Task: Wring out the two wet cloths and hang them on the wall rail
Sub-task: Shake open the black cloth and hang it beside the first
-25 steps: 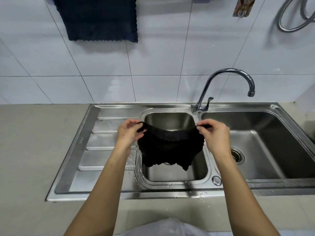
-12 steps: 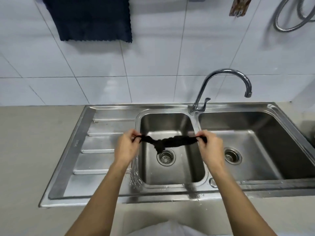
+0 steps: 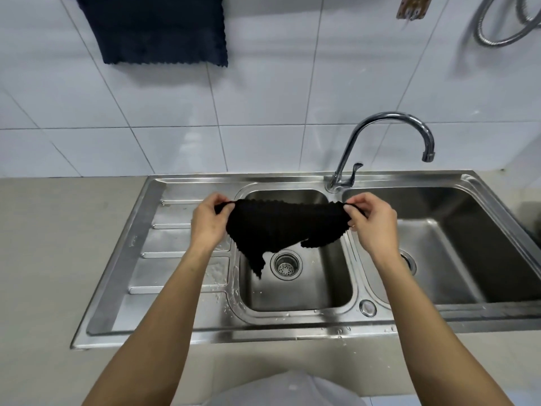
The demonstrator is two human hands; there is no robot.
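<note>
A black cloth point(image 3: 281, 227) hangs spread out over the small middle basin of the steel sink point(image 3: 117, 288). My left hand point(image 3: 209, 221) pinches its left top corner. My right hand point(image 3: 371, 224) pinches its right top corner. The cloth's lower edge droops unevenly, with one tail pointing down near the drain point(image 3: 286, 264). A second dark navy cloth point(image 3: 159, 29) hangs flat on the tiled wall at the upper left. Its top edge and the rail lie above the frame.
A curved chrome tap point(image 3: 380, 136) rises behind the basins, spout over the large right basin point(image 3: 456, 244). The ribbed draining board point(image 3: 181, 273) lies left, with water drops. A beige counter point(image 3: 52, 259) surrounds the sink. A metal hose point(image 3: 503, 27) and a wall hook point(image 3: 412, 7) sit at the upper right.
One second ago the cloth hung spread; half a second ago it was drawn into a thin bunched band between my hands. Now it hangs open again. The view has shifted slightly.
</note>
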